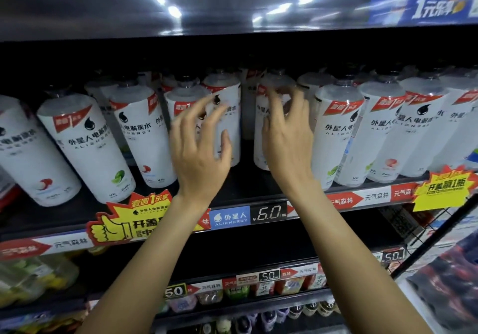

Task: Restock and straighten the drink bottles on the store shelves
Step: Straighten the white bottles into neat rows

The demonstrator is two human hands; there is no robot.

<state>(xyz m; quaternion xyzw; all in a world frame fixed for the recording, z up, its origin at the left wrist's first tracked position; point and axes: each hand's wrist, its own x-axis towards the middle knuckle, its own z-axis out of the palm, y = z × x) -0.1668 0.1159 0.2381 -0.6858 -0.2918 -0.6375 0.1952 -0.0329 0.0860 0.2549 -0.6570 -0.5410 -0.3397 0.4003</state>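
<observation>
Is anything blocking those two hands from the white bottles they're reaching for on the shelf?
Nothing visible does. The left hand hovers with spread fingers in front of one white plastic drink bottle, and the right hand in front of its neighbour. Only open air lies between.

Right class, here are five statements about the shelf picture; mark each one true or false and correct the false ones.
1. Both hands are raised in front of the white bottles. True: the left hand and right hand are up at that shelf.
2. The price tag between the forearms reads 6.0. True.
3. The bottles have blue labels. False: the white bottles carry white labels with black print.
4. The left hand grips a bottle firmly. False: its fingers are spread and hold nothing.
5. The thumbs-up sign hangs right of both arms. False: it hangs on the shelf edge to the left of them.
</observation>
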